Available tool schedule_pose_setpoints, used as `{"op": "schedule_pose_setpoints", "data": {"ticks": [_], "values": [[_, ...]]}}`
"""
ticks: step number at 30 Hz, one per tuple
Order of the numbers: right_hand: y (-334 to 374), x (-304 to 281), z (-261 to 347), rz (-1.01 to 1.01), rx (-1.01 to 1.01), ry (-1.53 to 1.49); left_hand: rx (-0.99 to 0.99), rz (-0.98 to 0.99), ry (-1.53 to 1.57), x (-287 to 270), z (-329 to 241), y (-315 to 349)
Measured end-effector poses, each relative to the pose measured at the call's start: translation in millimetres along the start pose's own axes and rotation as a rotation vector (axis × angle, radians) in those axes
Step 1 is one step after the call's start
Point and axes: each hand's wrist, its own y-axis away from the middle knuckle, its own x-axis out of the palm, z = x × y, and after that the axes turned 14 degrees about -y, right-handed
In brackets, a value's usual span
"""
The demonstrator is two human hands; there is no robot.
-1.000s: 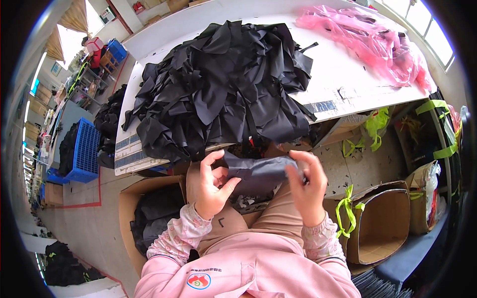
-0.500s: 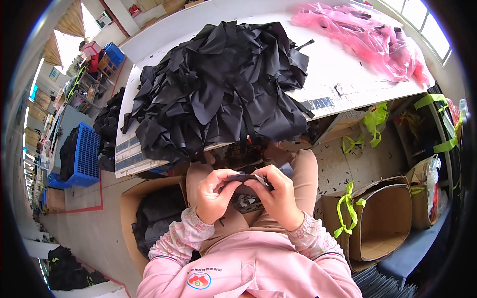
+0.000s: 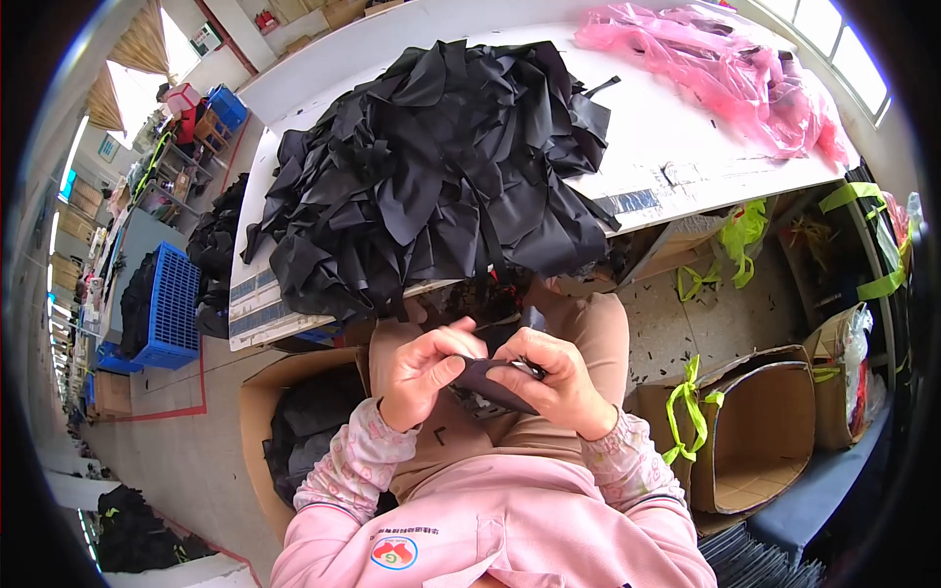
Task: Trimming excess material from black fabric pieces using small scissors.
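A small piece of black fabric (image 3: 497,384) is held above my lap between both hands. My left hand (image 3: 423,377) pinches its left end, the thumb lying along the near side and the fingers bent behind. My right hand (image 3: 561,385) grips the other end, thumb in front and fingers curled over. Something small and shiny shows by the right fingertips; I cannot make out what it is. Beyond my hands, a large heap of black fabric pieces (image 3: 441,167) covers much of the white table (image 3: 642,118) and hangs over its near edge.
Left of my legs stands a cardboard box (image 3: 257,421) with dark fabric inside. An open cardboard box (image 3: 750,431) with a yellow-green ribbon (image 3: 683,421) is on the right. Pink plastic sheeting (image 3: 725,73) lies at the table's far right. A blue crate (image 3: 174,312) stands farther left.
My left fingers have shifted and lifted slightly along the fabric. The fabric is now tilted, its right side lower and nearer me. My right hand has moved a little right and nearer.
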Motion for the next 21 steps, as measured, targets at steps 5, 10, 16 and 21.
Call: {"op": "schedule_pose_setpoints", "data": {"ticks": [5,10,16,21], "values": [[0.4,-3.5,1.6,0.054,0.108,0.011,-0.351,-0.109,0.563,18.3,4.1,5.2],[2.9,-3.4,-0.5,0.013,0.197,-0.063,-0.252,-0.146,0.429,25.3,7.3,9.5],[1.4,0.4,-1.8,-0.08,0.214,-0.071,-0.246,-0.105,0.026,22.1,-12.1,15.1],[-1.0,1.5,-0.7,-0.078,0.292,-0.061,-0.14,-0.084,-0.151,20.5,-8.7,16.7]]}}
